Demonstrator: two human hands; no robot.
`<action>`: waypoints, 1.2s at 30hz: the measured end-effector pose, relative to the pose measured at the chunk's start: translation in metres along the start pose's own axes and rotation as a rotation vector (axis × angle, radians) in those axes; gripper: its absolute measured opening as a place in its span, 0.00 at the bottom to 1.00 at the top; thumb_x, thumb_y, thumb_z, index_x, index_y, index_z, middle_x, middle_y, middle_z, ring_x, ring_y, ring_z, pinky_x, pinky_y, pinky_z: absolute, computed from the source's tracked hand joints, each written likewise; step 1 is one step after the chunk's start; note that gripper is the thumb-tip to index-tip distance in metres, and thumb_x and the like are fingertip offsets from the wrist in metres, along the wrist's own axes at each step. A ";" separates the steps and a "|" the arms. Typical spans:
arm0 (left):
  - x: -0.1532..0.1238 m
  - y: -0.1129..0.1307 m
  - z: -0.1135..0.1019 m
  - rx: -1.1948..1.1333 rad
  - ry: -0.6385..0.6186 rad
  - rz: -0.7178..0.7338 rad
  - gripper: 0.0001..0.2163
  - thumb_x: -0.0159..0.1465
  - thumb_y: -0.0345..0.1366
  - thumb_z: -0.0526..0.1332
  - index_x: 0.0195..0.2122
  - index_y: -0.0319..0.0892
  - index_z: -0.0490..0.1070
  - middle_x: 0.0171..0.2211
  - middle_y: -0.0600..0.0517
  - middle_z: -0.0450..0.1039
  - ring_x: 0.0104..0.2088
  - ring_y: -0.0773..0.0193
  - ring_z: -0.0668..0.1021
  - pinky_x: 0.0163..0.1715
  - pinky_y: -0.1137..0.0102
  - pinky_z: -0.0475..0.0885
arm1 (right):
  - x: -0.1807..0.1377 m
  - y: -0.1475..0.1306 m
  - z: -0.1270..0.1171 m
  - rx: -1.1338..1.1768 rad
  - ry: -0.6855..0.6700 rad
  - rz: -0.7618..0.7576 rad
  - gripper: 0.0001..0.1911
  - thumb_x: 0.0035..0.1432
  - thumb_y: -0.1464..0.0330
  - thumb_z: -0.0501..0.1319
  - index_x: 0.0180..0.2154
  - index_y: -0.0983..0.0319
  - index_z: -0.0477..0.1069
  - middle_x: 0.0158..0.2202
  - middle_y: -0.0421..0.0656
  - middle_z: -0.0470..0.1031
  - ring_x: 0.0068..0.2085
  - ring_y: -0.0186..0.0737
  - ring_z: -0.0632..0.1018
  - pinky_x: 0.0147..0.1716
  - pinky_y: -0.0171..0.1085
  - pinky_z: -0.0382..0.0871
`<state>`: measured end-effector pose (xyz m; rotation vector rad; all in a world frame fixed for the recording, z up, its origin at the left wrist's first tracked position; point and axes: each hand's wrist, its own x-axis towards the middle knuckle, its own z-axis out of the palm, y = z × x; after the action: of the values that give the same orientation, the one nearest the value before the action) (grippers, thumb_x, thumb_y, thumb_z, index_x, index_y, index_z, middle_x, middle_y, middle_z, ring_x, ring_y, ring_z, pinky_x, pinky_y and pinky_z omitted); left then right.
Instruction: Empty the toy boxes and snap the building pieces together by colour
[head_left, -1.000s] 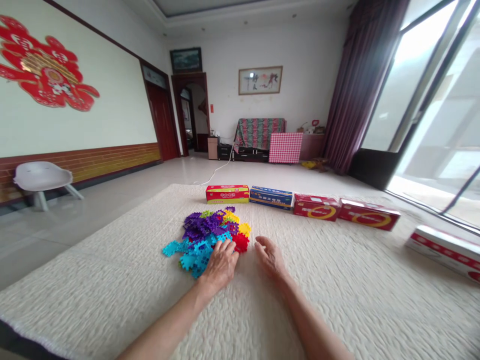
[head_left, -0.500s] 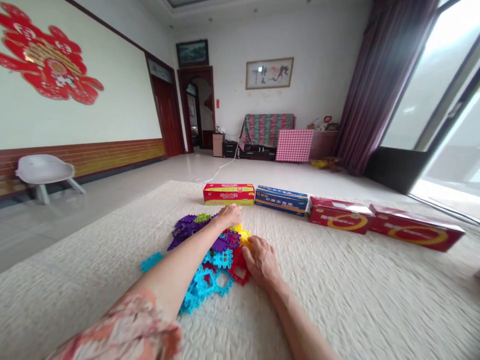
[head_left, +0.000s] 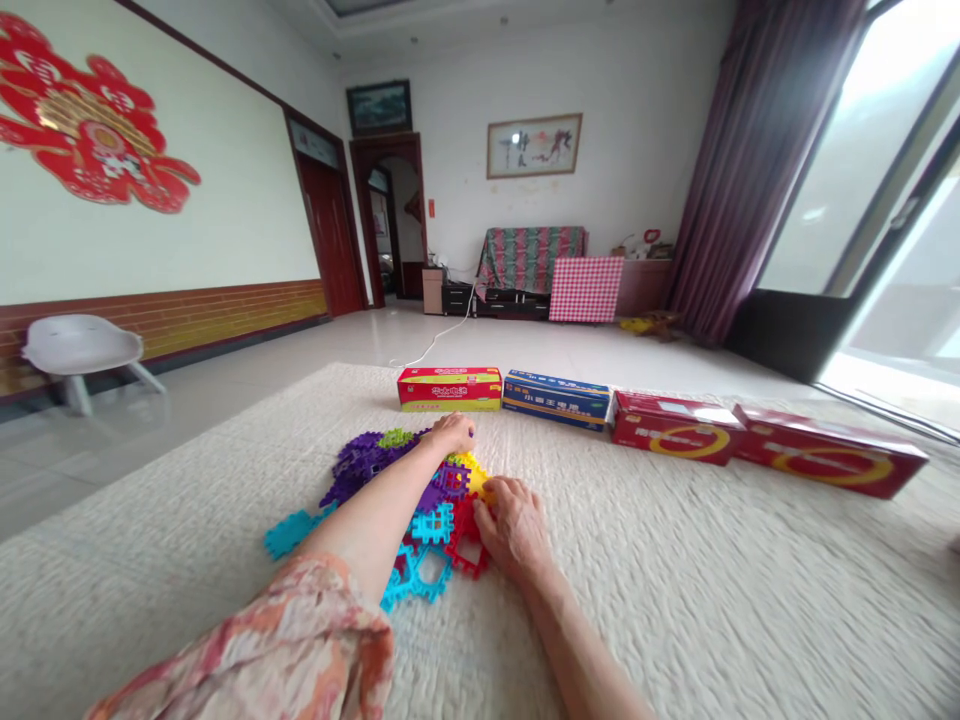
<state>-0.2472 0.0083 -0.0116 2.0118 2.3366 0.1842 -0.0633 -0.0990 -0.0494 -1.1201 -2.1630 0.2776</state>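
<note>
A heap of plastic interlocking building pieces lies on the textured cream cover in front of me. Purple pieces (head_left: 356,470) are on its left, with a green piece (head_left: 395,438) at the back. Blue pieces (head_left: 433,522) lie towards me, and one more sticks out at the left. My left hand (head_left: 452,433) is over the far side of the heap, fingers bent closed; what they hold, if anything, is hidden. At the right edge, my right hand (head_left: 517,525) rests against a red piece (head_left: 466,535) and a yellow piece (head_left: 478,478), thumb apart from its curved fingers. My left forearm hides part of the heap.
Behind the heap stands a row of boxes: a red-and-yellow box (head_left: 450,390), a blue box (head_left: 556,400), and two dark red boxes (head_left: 675,428) at the right. A white chair (head_left: 86,348) stands on the tiled floor at left. A cloth-covered cabinet (head_left: 532,255) is by the far wall.
The view has shifted slightly, so the boxes and heap sit a little further left. My left forearm and sleeve now cover more of the blue pieces. Both hands stay at the heap.
</note>
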 end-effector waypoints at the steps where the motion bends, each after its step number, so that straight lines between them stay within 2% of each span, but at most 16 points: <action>1: -0.002 0.000 0.000 -0.002 0.005 0.012 0.17 0.52 0.36 0.61 0.43 0.52 0.76 0.49 0.53 0.74 0.49 0.57 0.75 0.47 0.70 0.69 | 0.000 0.000 -0.001 0.001 -0.008 0.000 0.09 0.60 0.66 0.55 0.41 0.60 0.71 0.44 0.46 0.76 0.48 0.45 0.73 0.46 0.42 0.59; 6: -0.018 -0.010 -0.014 -0.002 0.009 0.035 0.16 0.54 0.39 0.58 0.43 0.53 0.77 0.44 0.57 0.78 0.46 0.61 0.76 0.44 0.73 0.69 | -0.001 -0.004 -0.003 0.095 -0.046 -0.043 0.13 0.64 0.68 0.49 0.45 0.59 0.69 0.47 0.46 0.76 0.48 0.42 0.74 0.47 0.43 0.59; 9: -0.031 -0.017 -0.029 0.025 -0.007 0.028 0.13 0.54 0.38 0.58 0.39 0.51 0.78 0.38 0.54 0.79 0.42 0.60 0.78 0.41 0.72 0.70 | -0.001 -0.003 0.000 0.222 -0.084 -0.128 0.15 0.65 0.65 0.48 0.48 0.59 0.68 0.48 0.46 0.76 0.49 0.42 0.75 0.48 0.43 0.61; 11: -0.042 -0.017 -0.036 0.053 -0.002 0.026 0.12 0.55 0.37 0.57 0.35 0.47 0.79 0.35 0.50 0.79 0.42 0.57 0.78 0.42 0.69 0.70 | 0.000 0.001 0.001 0.352 -0.034 -0.118 0.17 0.64 0.62 0.48 0.48 0.59 0.69 0.48 0.47 0.76 0.50 0.43 0.75 0.49 0.43 0.63; 13: -0.056 -0.009 -0.039 0.076 0.025 0.060 0.13 0.58 0.37 0.54 0.36 0.44 0.79 0.37 0.47 0.78 0.46 0.54 0.76 0.46 0.64 0.69 | 0.004 0.009 0.002 0.481 0.132 0.004 0.19 0.63 0.60 0.47 0.47 0.61 0.70 0.48 0.48 0.76 0.50 0.43 0.75 0.49 0.42 0.65; 16: -0.081 0.015 -0.030 0.094 0.068 0.178 0.16 0.62 0.40 0.50 0.42 0.46 0.76 0.48 0.46 0.74 0.54 0.51 0.70 0.54 0.57 0.63 | 0.009 0.025 0.001 0.587 0.428 0.277 0.22 0.60 0.58 0.47 0.44 0.63 0.71 0.46 0.50 0.76 0.48 0.45 0.76 0.49 0.43 0.66; 19: -0.100 0.039 -0.013 0.122 0.052 0.262 0.17 0.61 0.47 0.54 0.47 0.51 0.73 0.55 0.48 0.68 0.59 0.48 0.63 0.58 0.52 0.56 | 0.012 0.040 0.000 0.679 0.500 0.433 0.23 0.56 0.56 0.48 0.43 0.64 0.71 0.43 0.51 0.77 0.44 0.46 0.78 0.46 0.43 0.67; 22: -0.103 0.046 0.000 0.157 -0.003 0.245 0.15 0.62 0.41 0.54 0.48 0.53 0.71 0.55 0.48 0.68 0.57 0.47 0.66 0.57 0.47 0.55 | 0.013 0.048 0.001 0.696 0.459 0.430 0.23 0.53 0.56 0.50 0.42 0.63 0.71 0.42 0.51 0.77 0.43 0.47 0.78 0.45 0.44 0.68; 25: -0.099 0.036 0.002 0.178 -0.027 0.252 0.14 0.62 0.40 0.55 0.48 0.52 0.71 0.51 0.47 0.70 0.54 0.50 0.69 0.58 0.48 0.54 | 0.012 0.044 0.001 0.613 0.405 0.378 0.25 0.53 0.55 0.50 0.44 0.64 0.71 0.44 0.52 0.76 0.45 0.49 0.77 0.48 0.46 0.67; 28: -0.099 0.019 -0.005 0.183 -0.030 0.289 0.14 0.62 0.41 0.55 0.48 0.51 0.70 0.53 0.48 0.68 0.56 0.51 0.67 0.59 0.50 0.54 | 0.010 0.027 0.002 0.497 0.210 0.215 0.27 0.55 0.52 0.50 0.46 0.64 0.71 0.47 0.52 0.76 0.47 0.50 0.77 0.48 0.45 0.68; 32: -0.100 -0.004 -0.014 0.180 -0.042 0.324 0.14 0.62 0.44 0.54 0.45 0.49 0.71 0.50 0.48 0.70 0.53 0.50 0.70 0.54 0.51 0.62 | 0.004 -0.006 0.014 0.443 -0.041 0.032 0.29 0.59 0.51 0.49 0.51 0.64 0.68 0.44 0.50 0.78 0.43 0.47 0.79 0.43 0.44 0.71; 36: -0.101 -0.027 -0.020 0.186 -0.036 0.339 0.13 0.62 0.39 0.52 0.45 0.48 0.71 0.51 0.48 0.70 0.53 0.50 0.71 0.52 0.51 0.65 | -0.003 -0.028 0.032 0.334 -0.035 -0.057 0.26 0.60 0.53 0.50 0.51 0.62 0.67 0.46 0.50 0.77 0.45 0.49 0.78 0.45 0.47 0.70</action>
<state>-0.2612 -0.0964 0.0013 2.4663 2.0423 -0.0598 -0.1012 -0.1144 -0.0619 -0.8684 -2.0772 0.6118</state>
